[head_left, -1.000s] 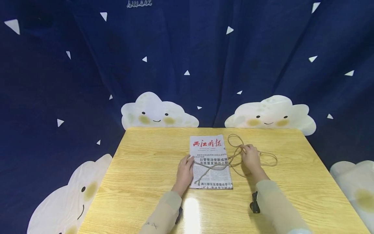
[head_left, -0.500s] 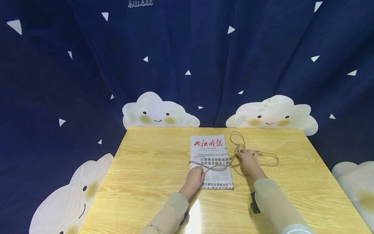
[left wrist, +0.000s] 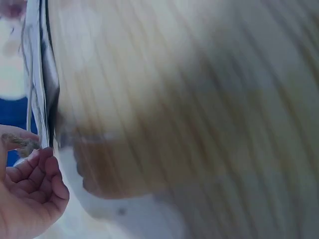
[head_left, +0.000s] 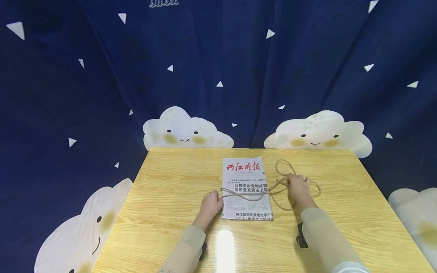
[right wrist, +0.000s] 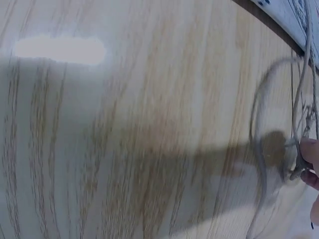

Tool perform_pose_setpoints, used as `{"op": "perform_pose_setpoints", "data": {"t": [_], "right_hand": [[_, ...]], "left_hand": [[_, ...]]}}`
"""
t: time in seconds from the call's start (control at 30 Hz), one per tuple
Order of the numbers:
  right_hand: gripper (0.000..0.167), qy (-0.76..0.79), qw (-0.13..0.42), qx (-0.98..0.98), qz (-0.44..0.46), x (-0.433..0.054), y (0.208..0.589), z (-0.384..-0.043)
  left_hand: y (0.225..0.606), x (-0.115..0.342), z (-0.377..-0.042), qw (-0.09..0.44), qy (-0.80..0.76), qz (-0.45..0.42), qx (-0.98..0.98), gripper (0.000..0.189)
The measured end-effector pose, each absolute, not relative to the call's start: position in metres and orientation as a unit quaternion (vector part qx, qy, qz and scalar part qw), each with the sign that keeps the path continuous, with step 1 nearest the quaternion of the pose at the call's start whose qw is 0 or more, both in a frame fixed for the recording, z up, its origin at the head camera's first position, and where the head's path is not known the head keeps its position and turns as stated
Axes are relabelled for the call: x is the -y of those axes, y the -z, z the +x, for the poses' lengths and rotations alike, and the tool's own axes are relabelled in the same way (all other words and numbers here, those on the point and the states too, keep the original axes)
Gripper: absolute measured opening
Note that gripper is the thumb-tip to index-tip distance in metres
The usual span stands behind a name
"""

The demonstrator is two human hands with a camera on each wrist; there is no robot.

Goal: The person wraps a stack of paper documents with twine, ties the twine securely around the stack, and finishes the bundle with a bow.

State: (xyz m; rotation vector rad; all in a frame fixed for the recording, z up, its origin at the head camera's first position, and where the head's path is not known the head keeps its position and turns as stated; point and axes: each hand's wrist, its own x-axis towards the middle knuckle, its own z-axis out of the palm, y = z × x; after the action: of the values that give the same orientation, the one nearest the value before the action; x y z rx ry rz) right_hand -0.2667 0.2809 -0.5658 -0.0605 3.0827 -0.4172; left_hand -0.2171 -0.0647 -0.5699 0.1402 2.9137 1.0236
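A: What's closest, btm of frame?
B: Two sleeves (head_left: 187, 246), btm centre-left & btm right, w/ a black clip (head_left: 302, 236) by the right one. Glare on the surface (head_left: 170, 174) btwn them.
A: Hands?
B: L hand (head_left: 210, 203), just left of frame centre, low, by the paper's (head_left: 246, 208) left edge. Can't tell if it touches it. Its fingers pinch a rope (head_left: 268, 192) end; wrist cam shows that btwn thumb & index, others curled.
A: R hand (head_left: 299, 189)?
B: Right of centre, fingers gripping bunched rope; wrist cam only gets the tips, far right.
A: Paper & rope?
B: Paper's on the surface, centre, red title at its far end. Rope strands run across its middle; loops spread to the right, round the R hand.
A: Far side?
B: Blue curtain (head_left: 205, 45) up top, w/ white clouds (head_left: 186, 129) along the surface's far edge.
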Motion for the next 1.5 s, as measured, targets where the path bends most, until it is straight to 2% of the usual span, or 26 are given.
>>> {"op": "perform_pose_setpoints", "data": {"t": [0.13,0.4,0.6,0.77,0.83,0.93,1.03,1.1,1.2,1.27,1.43,1.5], "right_hand": [[0.003,0.133,0.018,-0.991,0.004,-0.292,0.561,-0.263],[0.007,0.151,0.022,-0.988,0.027,-0.312,0.561,-0.247],[0.007,0.164,0.017,-0.986,0.026,-0.323,0.562,-0.239],[0.008,0.159,0.019,-0.987,0.013,-0.329,0.562,-0.233],[0.01,0.157,0.003,-0.988,0.008,-0.329,0.561,-0.231],[0.015,0.167,-0.054,-0.985,0.005,-0.326,0.56,-0.231],[0.024,0.183,-0.11,-0.977,-0.01,-0.319,0.559,-0.236],[0.03,0.188,-0.104,-0.976,-0.041,-0.313,0.56,-0.241],[0.039,0.18,-0.059,-0.977,-0.098,-0.304,0.564,-0.247],[0.04,0.162,-0.034,-0.977,-0.132,-0.299,0.568,-0.249],[0.027,0.15,-0.044,-0.978,-0.14,-0.288,0.575,-0.247],[0.018,0.162,-0.055,-0.978,-0.123,-0.286,0.576,-0.246]], "left_hand": [[0.569,0.089,-0.219,0.015,-0.337,0.025,-0.941,0.02],[0.568,0.141,-0.219,0.007,-0.353,-0.041,-0.935,0.018],[0.572,0.168,-0.219,-0.061,-0.315,-0.118,-0.94,0.014],[0.579,0.177,-0.218,-0.072,-0.265,-0.163,-0.948,0.018],[0.58,0.176,-0.219,-0.084,-0.261,-0.168,-0.947,0.018],[0.579,0.165,-0.221,-0.117,-0.29,-0.145,-0.939,0.025],[0.578,0.145,-0.226,-0.14,-0.325,-0.07,-0.933,0.033],[0.578,0.13,-0.23,-0.144,-0.34,-0.013,-0.929,0.032],[0.579,0.106,-0.232,-0.136,-0.347,0.055,-0.926,0.027],[0.581,0.092,-0.233,-0.121,-0.351,0.084,-0.925,0.023],[0.584,0.067,-0.23,-0.071,-0.349,0.114,-0.928,0.017],[0.585,0.061,-0.229,-0.068,-0.338,0.117,-0.931,0.014]]}}
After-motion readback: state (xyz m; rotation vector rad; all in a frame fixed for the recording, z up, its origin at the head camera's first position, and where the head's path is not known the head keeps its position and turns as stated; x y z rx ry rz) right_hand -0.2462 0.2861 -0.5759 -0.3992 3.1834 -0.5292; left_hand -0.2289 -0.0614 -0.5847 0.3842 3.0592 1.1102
